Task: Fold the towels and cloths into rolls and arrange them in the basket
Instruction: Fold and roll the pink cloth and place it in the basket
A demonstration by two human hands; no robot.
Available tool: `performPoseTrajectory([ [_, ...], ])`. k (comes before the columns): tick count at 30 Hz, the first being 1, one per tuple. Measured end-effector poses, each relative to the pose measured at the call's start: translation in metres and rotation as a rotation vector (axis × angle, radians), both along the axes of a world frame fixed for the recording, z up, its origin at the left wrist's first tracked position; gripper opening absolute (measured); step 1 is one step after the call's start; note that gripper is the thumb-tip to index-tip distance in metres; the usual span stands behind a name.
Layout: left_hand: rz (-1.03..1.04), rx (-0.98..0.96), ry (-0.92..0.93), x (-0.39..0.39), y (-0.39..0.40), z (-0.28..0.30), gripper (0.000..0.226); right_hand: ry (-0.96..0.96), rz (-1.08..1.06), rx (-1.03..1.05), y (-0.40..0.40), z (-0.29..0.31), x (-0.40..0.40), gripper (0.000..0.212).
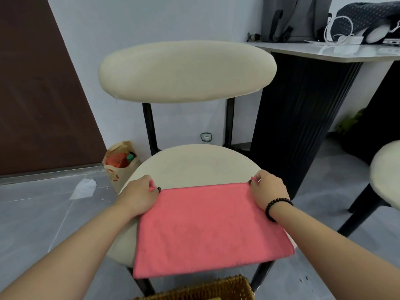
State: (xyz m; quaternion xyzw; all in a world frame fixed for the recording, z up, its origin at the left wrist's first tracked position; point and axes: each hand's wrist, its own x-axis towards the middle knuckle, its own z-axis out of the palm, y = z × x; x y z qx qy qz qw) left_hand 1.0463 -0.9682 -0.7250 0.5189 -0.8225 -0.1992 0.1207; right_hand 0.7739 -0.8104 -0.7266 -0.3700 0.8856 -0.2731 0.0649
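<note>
A pink towel [210, 230] lies flat on the cream seat of a chair [194, 163], its near edge hanging over the front of the seat. My left hand [138, 195] pinches the towel's far left corner. At the far right corner, my right hand [268, 189] pinches the towel; a dark bead bracelet circles that wrist. Below the chair's front edge, at the bottom of the view, the rim of a woven wicker basket [203, 289] shows; its inside is mostly out of frame.
The chair's cream backrest [186, 70] rises behind the seat. A paper bag [119, 167] with items stands on the grey floor to the left. A table [337, 50] with bags sits at the right rear. Another cream seat [387, 174] edges in at right.
</note>
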Motion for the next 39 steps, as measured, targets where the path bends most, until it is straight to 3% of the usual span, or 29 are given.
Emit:
performPoseTrajectory([
  [5, -0.045, -0.042, -0.087, 0.002, 0.001, 0.007, 0.011, 0.027, 0.093, 0.149, -0.001, 0.007, -0.007, 0.019],
  [9, -0.092, 0.017, -0.132, 0.008, 0.005, 0.014, 0.031, -0.031, 0.223, 0.265, 0.001, 0.024, -0.016, 0.019],
  [13, -0.132, 0.054, -0.096, 0.013, 0.007, 0.019, 0.024, -0.075, 0.296, 0.315, 0.002, 0.034, -0.018, 0.016],
  [17, -0.105, 0.103, 0.094, 0.011, 0.002, 0.020, 0.014, -0.229, 0.225, 0.158, -0.001, 0.027, -0.023, 0.010],
  [22, 0.023, 0.087, 0.340, -0.001, 0.000, 0.013, 0.009, -0.367, 0.030, -0.259, -0.010, 0.018, -0.020, 0.006],
  [24, 0.051, 0.060, 0.407, -0.008, 0.000, 0.006, 0.013, -0.415, -0.022, -0.393, -0.014, 0.020, -0.015, 0.016],
  [26, 0.119, 0.025, 0.436, -0.013, 0.001, 0.000, 0.022, -0.302, -0.031, -0.422, -0.017, 0.020, -0.011, 0.029],
  [28, 0.190, -0.164, 0.362, -0.018, 0.005, 0.002, 0.035, -0.151, 0.026, -0.408, -0.018, 0.020, -0.001, 0.038],
  [30, 0.113, -0.323, 0.313, -0.026, 0.020, 0.010, 0.041, -0.091, 0.187, -0.439, -0.016, 0.020, 0.021, 0.044],
  [33, -0.158, -0.219, 0.254, -0.040, 0.062, 0.009, 0.049, 0.059, 0.544, -0.283, -0.011, 0.011, 0.061, 0.053],
  [35, -0.226, -0.138, 0.046, -0.045, 0.081, -0.005, 0.056, 0.132, 0.676, -0.098, -0.007, -0.003, 0.077, 0.051],
  [37, -0.227, -0.094, -0.169, -0.042, 0.082, -0.015, 0.062, 0.167, 0.672, 0.085, -0.006, -0.012, 0.080, 0.049],
  [39, -0.252, -0.097, -0.265, -0.036, 0.075, -0.016, 0.066, 0.203, 0.628, 0.197, -0.005, -0.013, 0.074, 0.055],
])
